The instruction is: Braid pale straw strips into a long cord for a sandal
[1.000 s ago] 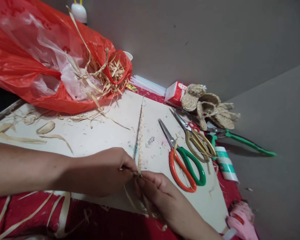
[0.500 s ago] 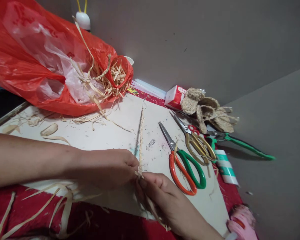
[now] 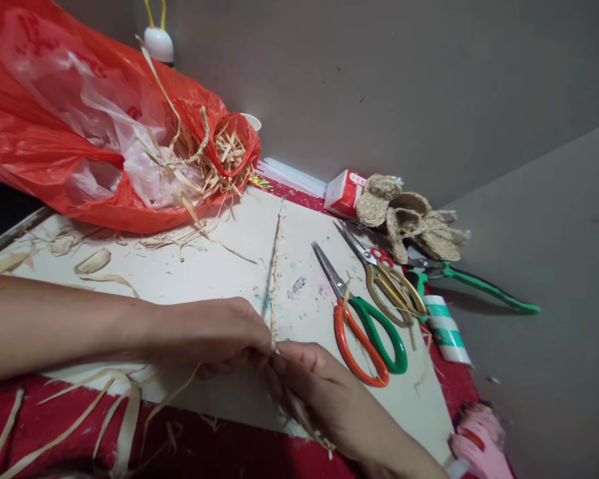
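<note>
A thin braided straw cord (image 3: pixel 275 283) stretches from a thin wire or thread at the board's far edge down to my hands. My left hand (image 3: pixel 222 332) is closed at the near end of the braid, its fingertips partly hidden. Beside it, my right hand (image 3: pixel 319 386) pinches the same end between thumb and fingers. Loose straw strands (image 3: pixel 307 422) trail beneath the right hand. Scissors with one orange and one green handle (image 3: pixel 362 326) lie just right of the braid.
Gold-handled scissors (image 3: pixel 397 289), green-handled pliers (image 3: pixel 484 286), woven straw pieces (image 3: pixel 409 216) and a red-and-white box (image 3: pixel 343 193) sit at right. A red plastic bag (image 3: pixel 144 216) of straw fills the back left. A tape roll (image 3: pixel 448 330) and pink glue gun (image 3: pixel 479 442) line the right edge.
The camera view has shifted slightly. My left hand has turned a little, its fingers now curled closer under the braid's end. The right hand keeps its pinch there.
</note>
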`<state>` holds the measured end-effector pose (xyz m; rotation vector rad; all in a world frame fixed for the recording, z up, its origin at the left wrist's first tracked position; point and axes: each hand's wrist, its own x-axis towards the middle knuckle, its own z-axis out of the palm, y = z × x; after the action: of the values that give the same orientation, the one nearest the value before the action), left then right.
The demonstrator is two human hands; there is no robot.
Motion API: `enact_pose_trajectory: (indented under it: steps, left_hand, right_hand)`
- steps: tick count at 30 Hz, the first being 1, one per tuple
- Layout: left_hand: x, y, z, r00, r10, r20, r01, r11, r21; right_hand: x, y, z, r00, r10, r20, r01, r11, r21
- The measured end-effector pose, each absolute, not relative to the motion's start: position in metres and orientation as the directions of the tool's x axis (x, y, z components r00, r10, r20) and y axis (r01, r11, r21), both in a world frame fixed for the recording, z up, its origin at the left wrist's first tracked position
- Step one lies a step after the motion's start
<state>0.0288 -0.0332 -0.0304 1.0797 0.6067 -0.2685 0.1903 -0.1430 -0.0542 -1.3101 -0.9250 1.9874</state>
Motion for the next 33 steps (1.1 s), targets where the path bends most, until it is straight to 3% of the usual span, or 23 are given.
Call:
enact_pose_trajectory:
  steps: [8, 16, 29, 33]
  left_hand:
    - [0.025, -0.036, -0.047, 0.820, 0.094, -0.565, 0.474, 0.444, 0.761]
    - [0.027, -0.044, -0.050, 0.807, 0.206, -0.554, 0.453, 0.387, 0.803]
    - [0.028, -0.050, -0.049, 0.790, 0.236, -0.566, 0.450, 0.404, 0.796]
    - [0.027, -0.054, -0.053, 0.802, 0.272, -0.532, 0.417, 0.383, 0.824]
  right_hand:
    - [0.187, -0.145, -0.045, -0.279, 0.827, -0.489, 0.184, -0.453, -0.872]
    - [0.182, -0.149, -0.044, -0.178, 0.882, -0.437, 0.441, -0.326, -0.837]
    - [0.187, -0.154, -0.034, -0.077, 0.862, -0.501, 0.228, -0.474, -0.850]
    - [0.173, -0.159, -0.034, -0.033, 0.901, -0.433, 0.244, -0.413, -0.877]
